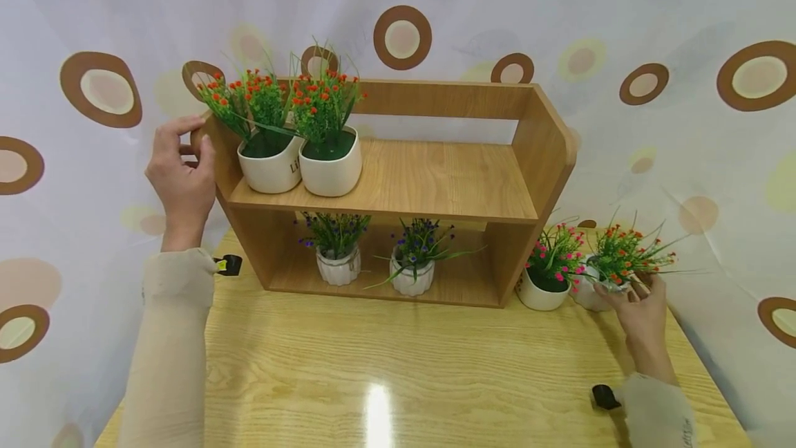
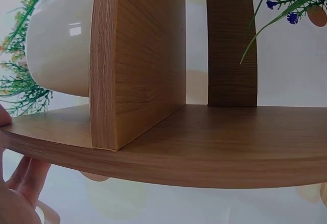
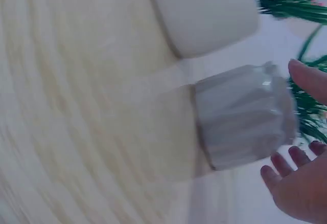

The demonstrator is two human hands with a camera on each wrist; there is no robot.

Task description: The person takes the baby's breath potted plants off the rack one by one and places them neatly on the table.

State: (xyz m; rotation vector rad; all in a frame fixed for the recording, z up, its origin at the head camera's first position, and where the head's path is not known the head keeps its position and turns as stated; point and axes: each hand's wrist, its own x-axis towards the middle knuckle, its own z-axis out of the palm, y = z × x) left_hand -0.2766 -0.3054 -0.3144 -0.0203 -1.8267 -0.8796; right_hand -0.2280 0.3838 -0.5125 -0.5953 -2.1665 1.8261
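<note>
My left hand (image 1: 183,171) grips the left side panel of a two-tier wooden shelf (image 1: 435,175). In the left wrist view, the thumb is on one face of the panel (image 2: 204,170) and the fingers are on the other. At the right end of the table, my right hand (image 1: 643,320) reaches around a fluted white pot with orange flowers (image 1: 624,251). In the right wrist view, its thumb and fingers are spread on either side of the rim of this pot (image 3: 240,119), fingertips close to it. A white pot with pink flowers (image 1: 544,292) stands just left of it.
Two white pots with red-orange flowers, one left (image 1: 267,168) and one right (image 1: 332,168), share the upper tier's left end. Below them stand two fluted pots with purple flowers, one left (image 1: 338,268) and one right (image 1: 412,276). The table (image 1: 373,351) meets a circle-patterned curtain (image 1: 460,12) behind.
</note>
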